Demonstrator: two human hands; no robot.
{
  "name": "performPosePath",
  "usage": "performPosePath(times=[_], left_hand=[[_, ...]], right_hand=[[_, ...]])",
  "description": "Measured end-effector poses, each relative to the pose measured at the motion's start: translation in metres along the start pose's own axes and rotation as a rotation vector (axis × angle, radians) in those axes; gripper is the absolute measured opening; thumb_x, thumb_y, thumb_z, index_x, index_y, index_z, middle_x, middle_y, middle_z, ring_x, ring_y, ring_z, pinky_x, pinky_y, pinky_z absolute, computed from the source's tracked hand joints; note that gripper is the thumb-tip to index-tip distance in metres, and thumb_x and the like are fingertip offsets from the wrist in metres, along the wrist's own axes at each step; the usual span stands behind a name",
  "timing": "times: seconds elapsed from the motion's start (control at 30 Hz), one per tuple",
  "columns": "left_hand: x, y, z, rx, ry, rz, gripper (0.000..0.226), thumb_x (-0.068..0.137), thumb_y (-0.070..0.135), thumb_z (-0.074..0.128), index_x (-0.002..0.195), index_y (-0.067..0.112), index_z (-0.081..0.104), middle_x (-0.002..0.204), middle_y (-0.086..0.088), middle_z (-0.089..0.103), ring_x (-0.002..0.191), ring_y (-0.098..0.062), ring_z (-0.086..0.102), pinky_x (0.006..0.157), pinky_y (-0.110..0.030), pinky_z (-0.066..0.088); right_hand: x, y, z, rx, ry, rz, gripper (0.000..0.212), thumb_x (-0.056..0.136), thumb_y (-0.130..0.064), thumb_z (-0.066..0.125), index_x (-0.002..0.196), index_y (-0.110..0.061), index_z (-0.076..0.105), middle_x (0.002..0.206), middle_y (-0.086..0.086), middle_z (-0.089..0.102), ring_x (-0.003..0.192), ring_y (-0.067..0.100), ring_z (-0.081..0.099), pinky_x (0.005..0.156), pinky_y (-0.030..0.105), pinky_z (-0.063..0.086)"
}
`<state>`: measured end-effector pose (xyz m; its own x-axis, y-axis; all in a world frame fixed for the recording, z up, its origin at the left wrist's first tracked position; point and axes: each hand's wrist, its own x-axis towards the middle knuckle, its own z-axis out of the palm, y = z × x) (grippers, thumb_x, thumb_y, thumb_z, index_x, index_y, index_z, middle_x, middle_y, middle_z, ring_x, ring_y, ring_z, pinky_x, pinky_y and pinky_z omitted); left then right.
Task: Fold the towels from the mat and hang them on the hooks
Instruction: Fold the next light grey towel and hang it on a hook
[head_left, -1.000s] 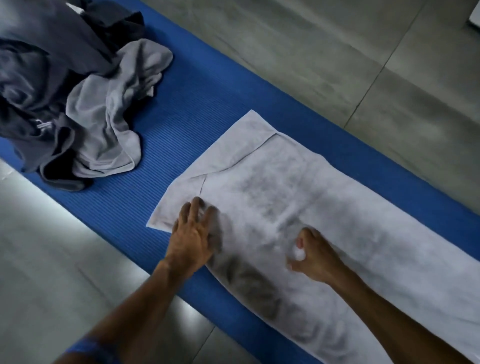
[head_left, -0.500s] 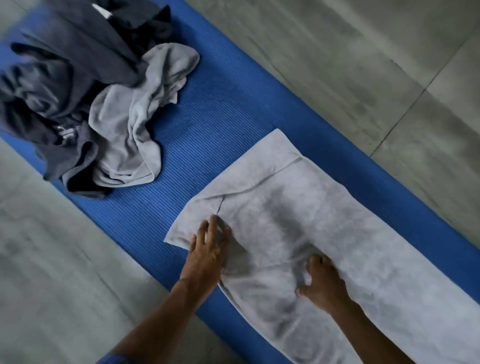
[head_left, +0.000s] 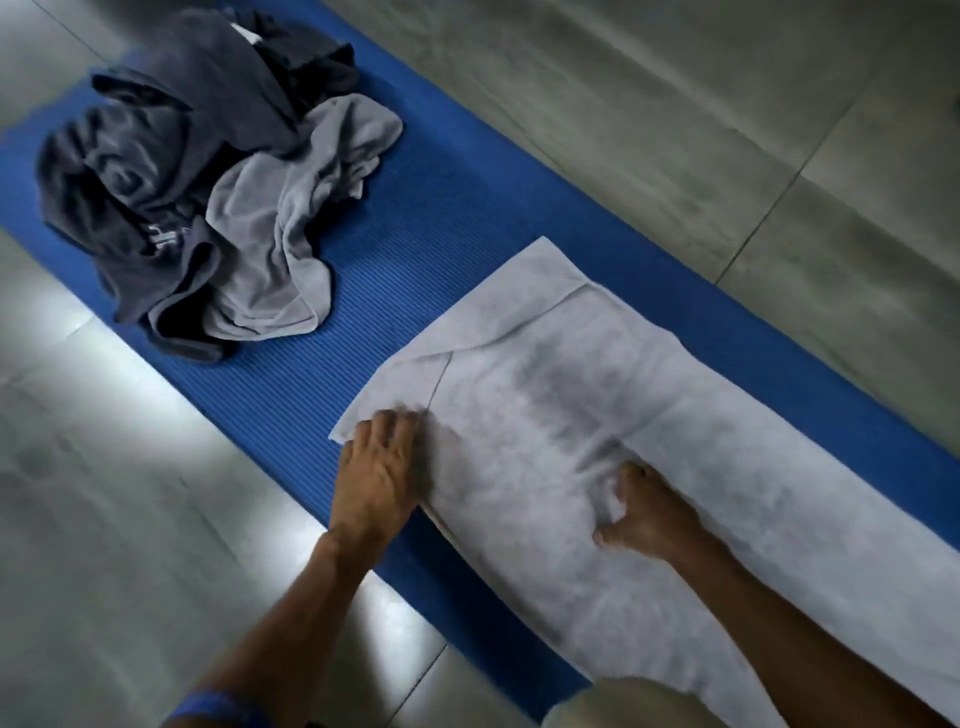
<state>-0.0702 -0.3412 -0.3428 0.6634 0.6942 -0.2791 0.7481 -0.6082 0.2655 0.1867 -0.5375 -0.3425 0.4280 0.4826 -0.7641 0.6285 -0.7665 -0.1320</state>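
A long pale grey towel (head_left: 701, 415) lies spread along the blue mat (head_left: 441, 234), its far-left end folded over with a seam showing. My left hand (head_left: 379, 473) presses flat on the towel's near-left corner, fingers straight. My right hand (head_left: 649, 519) sits further right on the towel with curled fingers that pinch a small bunch of the cloth. A crumpled light grey towel (head_left: 291, 234) and dark navy towels (head_left: 156, 156) are heaped at the mat's far-left end. No hooks are in view.
Grey floor tiles (head_left: 675, 104) surround the mat on both long sides. A pale knee or trouser leg (head_left: 623, 701) shows at the bottom edge, beside the mat's near side.
My left hand has slid from the fold seam toward the towel's near-left corner. My right hand stays curled on the cloth. The view has shifted, so more of the pile shows.
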Motion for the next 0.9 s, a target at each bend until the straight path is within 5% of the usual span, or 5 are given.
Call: performPosePath(times=[0.13, 0.33, 0.47, 0.63, 0.9], left_hand=[[-0.024, -0.010, 0.001, 0.029, 0.078, -0.164, 0.052, 0.069, 0.025, 0.076, 0.114, 0.010, 0.055, 0.108, -0.012, 0.052, 0.092, -0.035, 0.048, 0.072, -0.043, 0.041], [-0.037, -0.024, 0.006, 0.040, 0.060, -0.110, 0.049, 0.077, 0.037, 0.069, 0.121, 0.018, 0.058, 0.123, -0.006, 0.050, 0.106, -0.029, 0.048, 0.084, -0.043, 0.043], [-0.027, -0.028, 0.003, -0.114, 0.117, -0.129, 0.041, 0.090, 0.045, 0.039, 0.106, 0.018, 0.065, 0.122, -0.008, 0.050, 0.106, -0.030, 0.050, 0.084, -0.044, 0.045], [-0.011, -0.045, 0.002, -0.152, 0.087, -0.233, 0.016, 0.084, 0.035, 0.064, 0.095, 0.025, 0.069, 0.126, -0.007, 0.051, 0.119, -0.030, 0.045, 0.094, -0.042, 0.040], [-0.005, -0.040, -0.013, -0.125, 0.091, -0.211, 0.029, 0.080, 0.027, 0.068, 0.108, 0.020, 0.065, 0.118, -0.006, 0.053, 0.106, -0.029, 0.048, 0.086, -0.044, 0.047]], right_hand=[[-0.007, -0.011, -0.005, -0.154, -0.060, 0.032, 0.084, 0.081, -0.059, 0.065, 0.144, -0.014, 0.034, 0.147, 0.005, 0.042, 0.133, 0.022, 0.045, 0.105, 0.034, 0.041], [0.000, -0.078, -0.057, 0.144, 0.268, -0.214, 0.016, 0.090, -0.036, 0.057, 0.100, -0.024, 0.055, 0.099, -0.005, 0.061, 0.088, 0.017, 0.057, 0.071, 0.028, 0.041], [0.051, -0.118, -0.088, 0.520, 0.357, -0.290, 0.027, 0.090, -0.027, 0.062, 0.115, -0.019, 0.058, 0.119, -0.003, 0.057, 0.106, 0.017, 0.057, 0.080, 0.026, 0.045], [0.112, -0.139, -0.125, 0.282, 0.452, -0.164, 0.039, 0.093, -0.019, 0.055, 0.131, -0.008, 0.056, 0.147, 0.012, 0.034, 0.126, 0.031, 0.048, 0.106, 0.034, 0.041], [0.137, -0.139, -0.148, 0.452, 0.359, -0.186, 0.058, 0.088, -0.009, 0.052, 0.145, -0.012, 0.040, 0.152, 0.004, 0.032, 0.135, 0.024, 0.040, 0.101, 0.024, 0.035]])
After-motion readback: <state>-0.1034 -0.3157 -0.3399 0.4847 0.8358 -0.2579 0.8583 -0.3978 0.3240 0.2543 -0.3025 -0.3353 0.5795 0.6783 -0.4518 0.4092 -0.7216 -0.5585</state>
